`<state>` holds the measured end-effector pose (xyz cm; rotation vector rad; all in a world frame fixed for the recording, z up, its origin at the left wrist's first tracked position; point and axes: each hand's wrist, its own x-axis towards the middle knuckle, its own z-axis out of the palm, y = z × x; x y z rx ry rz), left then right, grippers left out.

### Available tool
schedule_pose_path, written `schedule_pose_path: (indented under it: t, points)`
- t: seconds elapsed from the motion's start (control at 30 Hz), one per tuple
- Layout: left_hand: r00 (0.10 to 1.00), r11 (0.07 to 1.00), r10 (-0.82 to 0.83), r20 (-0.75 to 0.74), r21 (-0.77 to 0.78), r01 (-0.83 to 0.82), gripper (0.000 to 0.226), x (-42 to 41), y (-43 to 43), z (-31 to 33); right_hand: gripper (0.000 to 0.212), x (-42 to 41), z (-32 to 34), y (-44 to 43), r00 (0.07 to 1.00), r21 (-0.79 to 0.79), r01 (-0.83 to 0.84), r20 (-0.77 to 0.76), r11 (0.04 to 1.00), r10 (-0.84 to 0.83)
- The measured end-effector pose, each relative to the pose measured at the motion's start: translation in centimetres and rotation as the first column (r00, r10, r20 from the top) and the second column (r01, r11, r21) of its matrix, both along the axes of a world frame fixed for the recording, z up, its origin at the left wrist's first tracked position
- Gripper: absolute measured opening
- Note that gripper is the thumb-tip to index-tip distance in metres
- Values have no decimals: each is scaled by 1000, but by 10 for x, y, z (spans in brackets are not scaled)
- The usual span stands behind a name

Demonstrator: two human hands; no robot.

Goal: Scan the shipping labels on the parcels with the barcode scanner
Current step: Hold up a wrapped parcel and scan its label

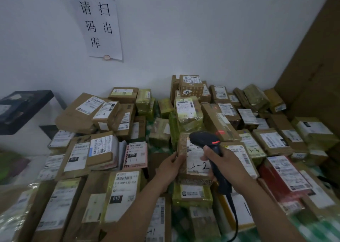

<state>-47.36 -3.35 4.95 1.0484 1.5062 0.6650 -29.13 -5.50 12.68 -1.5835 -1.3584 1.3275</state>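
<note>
Nearest, two bare forearms reach in from the bottom edge over a crowded spread of brown cardboard parcels (71, 201) that lie edge to edge and partly on top of one another. The right hand (223, 163) is wrapped around the grip of a black handheld barcode scanner (211, 146), whose black cable (234, 221) trails down toward the near edge. The scanner's head, with a small red mark on its side, hangs just above a white shipping label (197, 160) handwritten "3-2". That label sits on a brown patterned parcel (184, 149), and the left hand (170, 168) pinches this parcel's left edge between thumb and fingers, tilting its face up. The scanner and right hand cover the label's right side.

Just nearer lies a yellow-green taped packet (192, 195) with its own label. To the right sits a red flat parcel (276, 182); to the left, a pink packet (137, 155) marked "070" and a box labelled "010".

Farther back, more boxes pile higher against the white wall (202, 30), the tallest a printed carton (191, 85). A large cardboard sheet (312, 66) leans at far right. A black shelf (24, 109) stands at far left, and a white paper notice (99, 24) with black characters is taped to the wall above.
</note>
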Motion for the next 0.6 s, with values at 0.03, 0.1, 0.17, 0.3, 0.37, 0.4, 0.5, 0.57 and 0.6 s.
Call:
schedule_pose_path:
  t: [0.03, 0.1, 0.17, 0.3, 0.37, 0.4, 0.5, 0.57, 0.6]
  points:
    - [999, 999, -21, -49, 23, 22, 70, -1, -3, 5, 40, -3, -3, 1, 999, -3, -20, 27, 1000, 21]
    - [990, 995, -27, -137, 94, 41, 47, -4, -12, 18, 33, -8, -8, 3, 995, -3, -57, 80, 998, 57]
    - [961, 982, 43, -272, 190, 10, 45, -17, -18, 19, 30, -12, -12, 5, 990, 25, -78, 116, 997, 75]
    - [774, 907, 301, -558, 418, -51, 47, -59, -48, 9, 32, -24, -13, -2, 986, 45, -155, 71, 987, 152]
    - [640, 908, 368, -674, 407, -93, 54, -79, -67, 0, 34, -34, -12, -10, 975, 39, -218, 60, 975, 215]
    - [589, 935, 340, -733, 330, -129, 68, -85, -77, -3, 35, -40, -12, -14, 969, 37, -244, 59, 969, 242]
    - [605, 977, 130, -786, -1, -212, 116, -92, -99, -14, 37, -54, -14, -26, 953, 14, -298, 60, 955, 296]
    - [630, 973, 109, -769, -48, -227, 122, -90, -106, -17, 36, -60, -16, -34, 943, -20, -320, 83, 947, 321]
    - [637, 969, 129, -760, -39, -242, 121, -90, -108, -17, 35, -62, -18, -38, 939, -37, -332, 80, 943, 334]
